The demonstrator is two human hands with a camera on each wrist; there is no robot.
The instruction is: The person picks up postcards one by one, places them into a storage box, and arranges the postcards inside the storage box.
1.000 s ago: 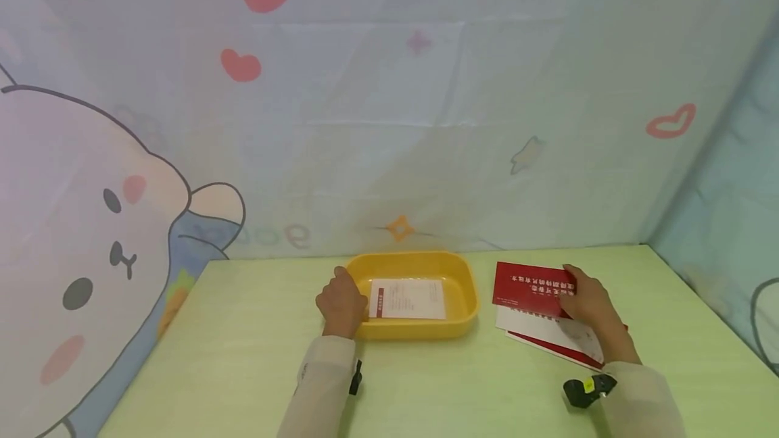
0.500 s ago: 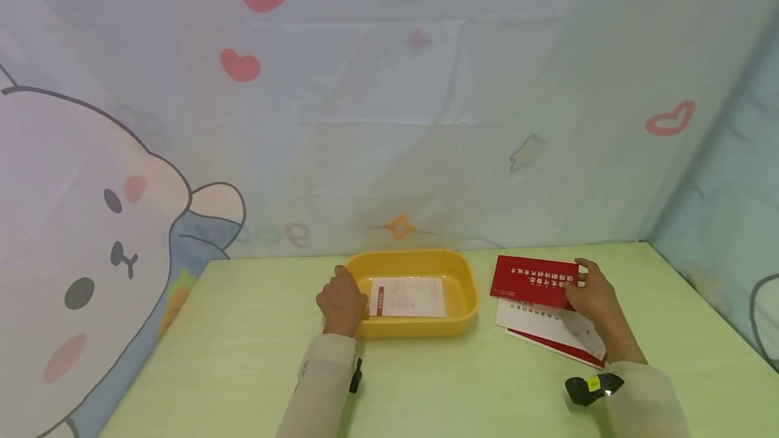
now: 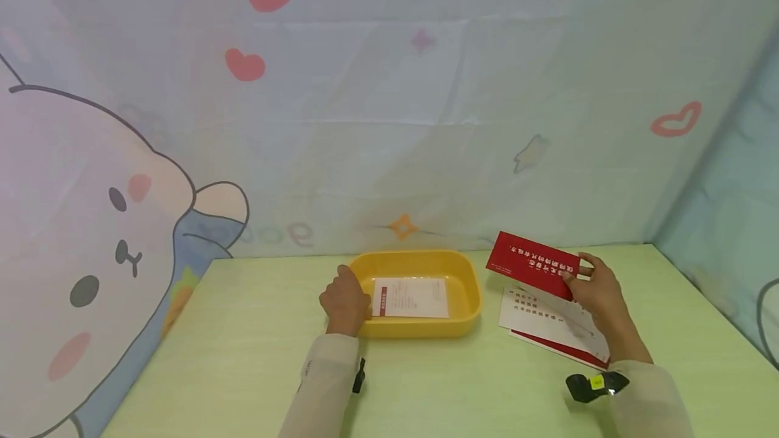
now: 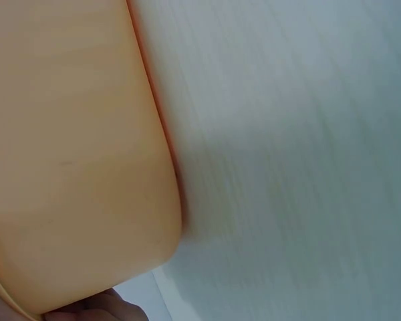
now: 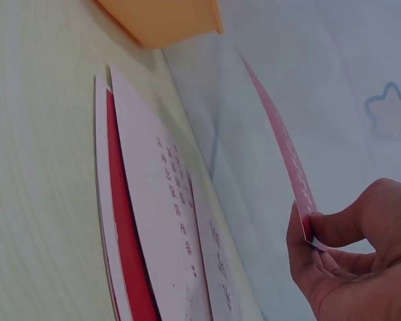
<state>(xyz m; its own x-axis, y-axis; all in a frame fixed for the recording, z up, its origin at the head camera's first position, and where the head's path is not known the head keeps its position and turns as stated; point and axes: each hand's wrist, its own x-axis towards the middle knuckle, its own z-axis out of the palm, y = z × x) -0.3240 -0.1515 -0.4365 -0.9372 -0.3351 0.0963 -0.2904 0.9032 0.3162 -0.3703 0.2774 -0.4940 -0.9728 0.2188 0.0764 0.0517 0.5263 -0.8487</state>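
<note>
My left hand [image 3: 345, 301] grips the left rim of a yellow plastic tray [image 3: 415, 329]; in the left wrist view the tray's outer wall [image 4: 80, 160] fills much of the left side, with fingers curled at its edge. Inside the tray lies a white card [image 3: 410, 297] with a red strip. At the right, my right hand [image 3: 599, 293] pinches a red card [image 3: 534, 264] by its right end between thumb and fingers. The right wrist view shows that red card [image 5: 281, 134] edge-on, slightly bent and lifted above a pile of white and red cards [image 3: 550, 320].
The pile lies fanned on the pale green table [image 3: 444, 391], to the right of the tray. A printed cloth backdrop [image 3: 389, 100] stands along the table's far edge, and another cloth panel [image 3: 730, 222] is at the right.
The red card has risen off the pile and tilted, its left end up, uncovering more of the printed white card below. My left hand and the tray have stayed in place.
</note>
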